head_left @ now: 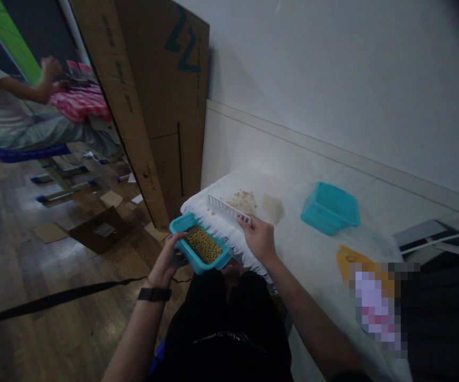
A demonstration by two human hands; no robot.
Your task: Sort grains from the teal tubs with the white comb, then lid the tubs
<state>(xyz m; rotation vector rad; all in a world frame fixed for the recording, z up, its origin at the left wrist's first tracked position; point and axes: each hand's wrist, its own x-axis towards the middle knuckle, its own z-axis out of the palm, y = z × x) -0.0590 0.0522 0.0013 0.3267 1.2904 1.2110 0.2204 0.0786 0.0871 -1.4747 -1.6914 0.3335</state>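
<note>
My left hand (169, 253) grips the left end of a teal plastic container (202, 267), held over my lap at the cloth's fringed edge. Small greenish-yellow beans (203, 244) cover its bottom. In my right hand (259, 237) is the near end of a white slotted plastic strip (225, 211), standing on its long edge on the white cloth (289, 249). Just beyond the strip lie scattered yellowish beans (243, 200). A pale patch of fine grains (273, 208), whose kind I cannot make out, lies to their right.
A second teal container (330, 208) stands on the cloth at the right. Near it lie an orange item (346, 260) and a blurred-out packet (376, 307). A tall cardboard box (166, 106) rises at the left. Behind it a person (10, 106) sits; cardboard pieces (98, 228) lie on the floor.
</note>
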